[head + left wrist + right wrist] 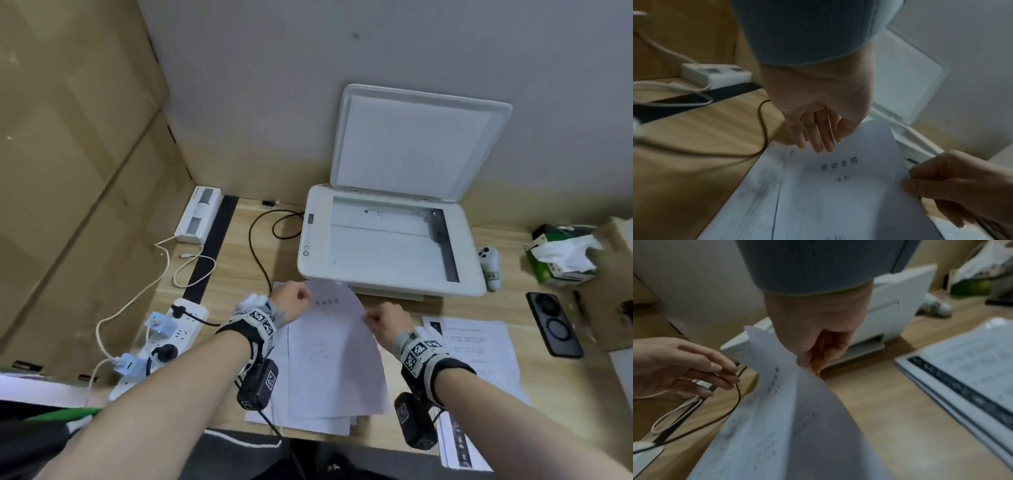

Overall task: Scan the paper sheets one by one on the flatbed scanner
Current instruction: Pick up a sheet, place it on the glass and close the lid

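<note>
The white flatbed scanner (pixel 390 274) stands at the back of the desk with its lid (pixel 418 144) raised and its glass (pixel 387 240) bare. In front of it lies a paper stack (pixel 270 387). The top sheet (pixel 335 349) (pixel 838 194) (pixel 787 418), printed with a short title, is lifted and curved above the stack. My right hand (pixel 370 320) (pixel 809 365) (pixel 908 180) pinches the sheet's right edge. At the sheet's top left corner is my left hand (pixel 303 296) (pixel 824 142) (pixel 723 376), its fingers straight; the right wrist view shows them just apart from the sheet.
A second paper pile (pixel 479 346) (pixel 972 369) lies to the right. A black phone (pixel 553 323), a tissue box (pixel 561 257) and a white controller (pixel 489 263) sit at right. A power strip (pixel 161 339), cables (pixel 260 246) and cardboard walls stand at left.
</note>
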Motion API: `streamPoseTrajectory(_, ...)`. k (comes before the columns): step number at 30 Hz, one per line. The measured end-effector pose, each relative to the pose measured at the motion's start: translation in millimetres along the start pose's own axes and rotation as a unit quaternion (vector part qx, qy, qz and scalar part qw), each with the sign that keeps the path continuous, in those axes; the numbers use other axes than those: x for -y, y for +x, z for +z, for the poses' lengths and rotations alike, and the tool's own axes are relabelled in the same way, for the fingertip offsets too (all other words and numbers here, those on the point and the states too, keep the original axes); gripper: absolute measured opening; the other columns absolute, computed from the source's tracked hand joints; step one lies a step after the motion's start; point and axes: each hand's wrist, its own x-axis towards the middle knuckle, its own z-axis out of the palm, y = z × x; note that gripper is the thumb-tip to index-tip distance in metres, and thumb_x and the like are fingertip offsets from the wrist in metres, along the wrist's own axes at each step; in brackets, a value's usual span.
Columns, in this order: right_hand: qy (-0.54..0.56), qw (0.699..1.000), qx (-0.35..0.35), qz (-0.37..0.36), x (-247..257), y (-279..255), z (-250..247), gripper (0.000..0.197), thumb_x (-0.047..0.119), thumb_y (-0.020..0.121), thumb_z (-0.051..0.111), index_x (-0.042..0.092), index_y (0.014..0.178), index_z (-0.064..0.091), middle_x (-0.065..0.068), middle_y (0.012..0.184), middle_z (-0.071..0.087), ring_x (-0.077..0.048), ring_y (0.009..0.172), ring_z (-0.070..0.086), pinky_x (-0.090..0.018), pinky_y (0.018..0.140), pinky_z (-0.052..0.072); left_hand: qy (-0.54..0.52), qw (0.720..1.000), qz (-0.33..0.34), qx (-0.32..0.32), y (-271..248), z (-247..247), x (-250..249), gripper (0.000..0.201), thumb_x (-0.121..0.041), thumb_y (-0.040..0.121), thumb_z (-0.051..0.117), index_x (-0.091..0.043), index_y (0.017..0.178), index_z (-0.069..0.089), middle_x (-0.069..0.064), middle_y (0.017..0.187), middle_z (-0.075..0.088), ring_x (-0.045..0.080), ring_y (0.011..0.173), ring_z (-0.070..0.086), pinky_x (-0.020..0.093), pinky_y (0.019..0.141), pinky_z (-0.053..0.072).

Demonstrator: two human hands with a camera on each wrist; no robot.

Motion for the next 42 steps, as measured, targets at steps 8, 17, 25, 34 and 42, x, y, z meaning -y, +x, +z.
streamPoseTrajectory(8,-0.027,0.992,-0.117,-0.048,11.4,30.6,-94.8,0.013,0.027,0.089,0.058,0.023,0.089,0.071,-0.001,0.088,0.074,-0.025,0.083,0.069,-0.029,0.065,0.047,-0.013,0.993,0.117,0.034,28.6,-25.2,-87.1,0.024,-0.014,0.084,0.058,-0.019,0.101,0.075,-0.002,0.105,0.074,0.016,0.104,0.066,0.033,0.097,0.05)
streamPoseTrajectory(17,-0.036,0.992,-0.086,-0.083,-12.9,63.0,-92.7,0.061,0.022,0.094,0.054,0.016,0.151,0.034,-0.004,0.158,0.031,-0.027,0.14,0.037,-0.038,0.107,0.04,0.327,0.93,0.14,0.093,62.5,14.9,-66.3,0.061,-0.03,0.103,0.03,-0.012,0.157,0.007,0.006,0.165,-0.006,0.02,0.152,-0.003,0.037,0.123,0.009)
streamPoseTrajectory(25,-0.091,0.992,-0.075,-0.034,-75.0,92.3,-86.7,0.064,0.043,0.104,0.024,0.015,0.159,0.006,-0.006,0.167,-0.002,-0.024,0.154,-0.002,-0.042,0.124,0.008,0.408,0.906,0.104,-0.032,104.7,36.9,-74.4,0.063,-0.03,0.101,0.018,-0.011,0.156,-0.006,0.007,0.163,-0.015,0.021,0.151,-0.011,0.039,0.123,0.0)
streamPoseTrajectory(34,-0.104,0.986,-0.114,-0.057,-93.5,142.5,-87.3,0.064,0.049,0.102,0.008,0.022,0.158,-0.009,0.004,0.164,-0.017,-0.014,0.152,-0.016,-0.037,0.123,-0.005,0.384,0.913,0.099,-0.097,140.8,51.2,-89.0,0.069,-0.038,0.093,-0.002,-0.007,0.155,-0.003,0.01,0.164,-0.01,0.025,0.152,-0.008,0.04,0.123,0.001)
streamPoseTrajectory(42,-0.105,0.984,-0.132,-0.059,-95.4,141.3,-80.6,0.064,0.049,0.102,0.007,0.022,0.159,-0.007,0.003,0.165,-0.015,-0.015,0.152,-0.014,-0.039,0.124,-0.003,0.387,0.91,0.092,-0.116,137.4,54.2,-86.5,0.07,-0.036,0.093,0.003,-0.007,0.156,0.008,0.01,0.164,-0.001,0.026,0.152,0.001,0.041,0.123,0.009)
